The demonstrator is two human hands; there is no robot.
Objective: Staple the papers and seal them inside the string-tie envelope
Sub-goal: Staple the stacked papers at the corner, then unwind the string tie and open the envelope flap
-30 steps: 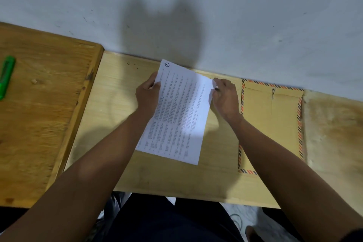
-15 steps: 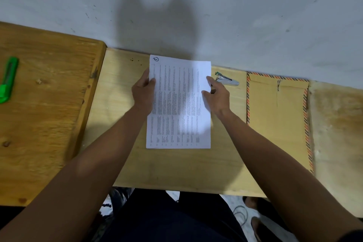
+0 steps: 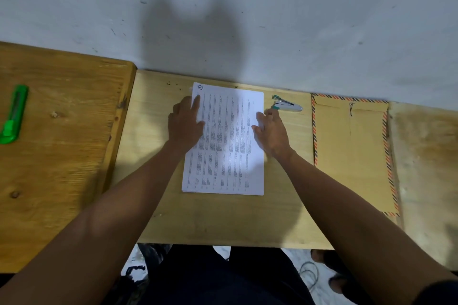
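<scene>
Squaring up the printed papers (image 3: 224,141) on the light wooden desk (image 3: 223,218), so step 1, the stapling, not done yet. Lying flat, a neat stack of sheets, top edge close to the wall (image 3: 247,20), a small circled mark in the top left corner.

Left hand (image 3: 184,126) flat and spread on the left edge of the papers, pointer finger laid along that edge near the top corner, holding nothing. Right hand (image 3: 271,131) open too, palm down, touching the right edge of the papers, fingers a bit bent, pinching nothing.

Small silver stapler (image 3: 287,106) with green bits, lying on its side just right of the papers, up near their top right corner, right by the fingertips of the right hand. Not picked up yet.

String-tie envelope (image 3: 350,153), brown with striped orange and dark edges, flat on the desk, farther right of the papers, past the stapler. Thin string near its top. Whether the flap is open or shut, hard to tell.

Green box cutter (image 3: 13,115) far left of the papers on the darker desk (image 3: 62,143), not needed here.

Next, most likely: keep the left hand pressing so the sheets stay lined up, reach the right hand to the stapler, slide a top corner of the papers into it, and squeeze. After that, into the envelope, then wind the string.
</scene>
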